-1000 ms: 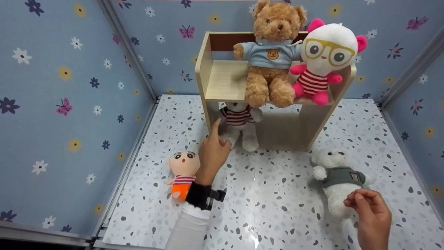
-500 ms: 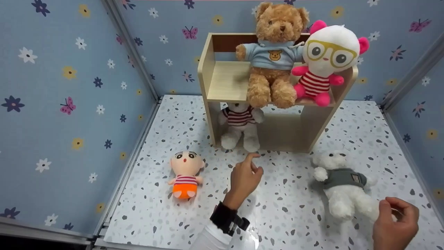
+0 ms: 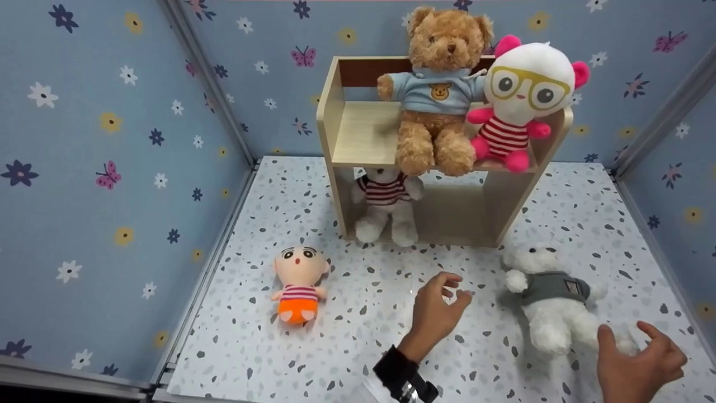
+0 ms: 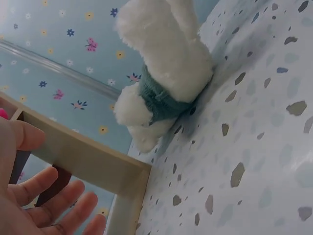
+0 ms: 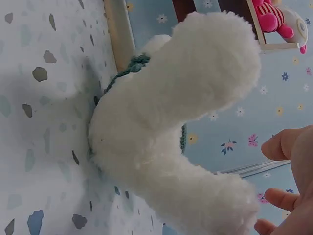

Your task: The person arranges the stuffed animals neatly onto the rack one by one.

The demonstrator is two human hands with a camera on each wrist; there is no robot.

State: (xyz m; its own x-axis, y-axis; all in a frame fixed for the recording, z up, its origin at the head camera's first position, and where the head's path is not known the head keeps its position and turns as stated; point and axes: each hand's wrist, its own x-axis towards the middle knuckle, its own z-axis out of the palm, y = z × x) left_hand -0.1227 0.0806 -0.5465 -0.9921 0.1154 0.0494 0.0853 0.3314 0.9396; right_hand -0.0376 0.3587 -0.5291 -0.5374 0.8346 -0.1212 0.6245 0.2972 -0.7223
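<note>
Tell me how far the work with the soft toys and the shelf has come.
Three toys are on the wooden shelf: the brown bear and the white doll with glasses on top, a small striped bear below. Both hands, the left hand and right hand, are open and close to the white bear in the grey sweater, not gripping it. That bear and the orange doll remain on the floor.

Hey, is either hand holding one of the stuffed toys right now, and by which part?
Nothing is held. The left hand hovers open over the floor, and the right hand is open beside the white bear, not gripping it.
</note>
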